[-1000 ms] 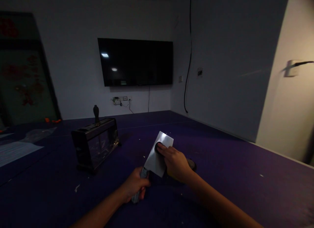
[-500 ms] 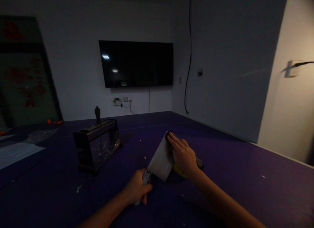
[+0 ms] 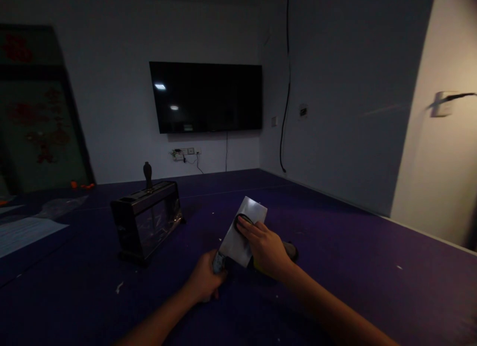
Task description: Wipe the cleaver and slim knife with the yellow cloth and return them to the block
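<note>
My left hand [image 3: 206, 277] is wrapped round the handle of a cleaver [image 3: 235, 249]. The broad pale blade points away from me and to the right, tilted above the purple surface. On the face of the blade, my right hand [image 3: 266, 249] presses a small dark round-edged pad [image 3: 243, 219] with its fingertips; most of the pad is hidden under the fingers. Below and beside my right hand lies a yellow and dark object [image 3: 290, 250], largely covered by the hand, its kind unclear.
A black-framed clear box [image 3: 156, 226] with a dark knob stands left on the purple surface [image 3: 335, 286]. Further left lie a paper sheet [image 3: 30, 232] and clear plastic [image 3: 61, 207]. White scraps [image 3: 119, 287] are scattered about. A television [image 3: 208, 97] hangs on the back wall.
My right hand and the pad have slid from the blade's far end back toward its middle, down and left. The cleaver and left hand have shifted slightly left, and the blade catches more light.
</note>
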Tool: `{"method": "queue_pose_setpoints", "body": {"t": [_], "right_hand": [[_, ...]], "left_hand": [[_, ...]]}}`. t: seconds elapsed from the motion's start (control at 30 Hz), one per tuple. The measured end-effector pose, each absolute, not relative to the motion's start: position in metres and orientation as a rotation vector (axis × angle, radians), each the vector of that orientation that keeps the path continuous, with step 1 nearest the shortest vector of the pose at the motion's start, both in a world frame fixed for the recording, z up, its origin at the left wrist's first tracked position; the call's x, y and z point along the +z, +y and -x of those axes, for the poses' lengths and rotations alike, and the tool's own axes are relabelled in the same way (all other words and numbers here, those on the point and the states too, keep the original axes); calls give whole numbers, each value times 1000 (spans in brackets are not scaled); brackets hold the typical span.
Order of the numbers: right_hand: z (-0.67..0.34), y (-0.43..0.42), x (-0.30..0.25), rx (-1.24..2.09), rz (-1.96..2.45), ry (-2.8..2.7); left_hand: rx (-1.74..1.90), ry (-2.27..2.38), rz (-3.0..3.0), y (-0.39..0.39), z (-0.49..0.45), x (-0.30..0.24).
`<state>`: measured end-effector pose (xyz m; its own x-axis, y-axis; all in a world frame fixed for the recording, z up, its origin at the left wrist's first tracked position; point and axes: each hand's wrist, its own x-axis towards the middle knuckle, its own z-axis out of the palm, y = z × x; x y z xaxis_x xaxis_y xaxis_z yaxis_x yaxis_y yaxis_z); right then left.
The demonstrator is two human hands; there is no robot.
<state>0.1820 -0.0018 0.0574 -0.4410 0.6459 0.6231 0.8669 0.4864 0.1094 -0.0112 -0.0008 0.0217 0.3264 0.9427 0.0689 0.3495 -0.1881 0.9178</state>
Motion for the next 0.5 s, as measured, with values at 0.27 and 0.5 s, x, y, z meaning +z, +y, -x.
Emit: {"method": "queue_pose_setpoints", "body": {"t": [0.27,0.5], "right_hand": [[-165,-9,53,-496,1119,-2456],[-158,-14,51,-426,1038,-2556]], "left_hand": [[891,1032,-1624,9,15,10],[929,936,-1645,12,17,6]]}}
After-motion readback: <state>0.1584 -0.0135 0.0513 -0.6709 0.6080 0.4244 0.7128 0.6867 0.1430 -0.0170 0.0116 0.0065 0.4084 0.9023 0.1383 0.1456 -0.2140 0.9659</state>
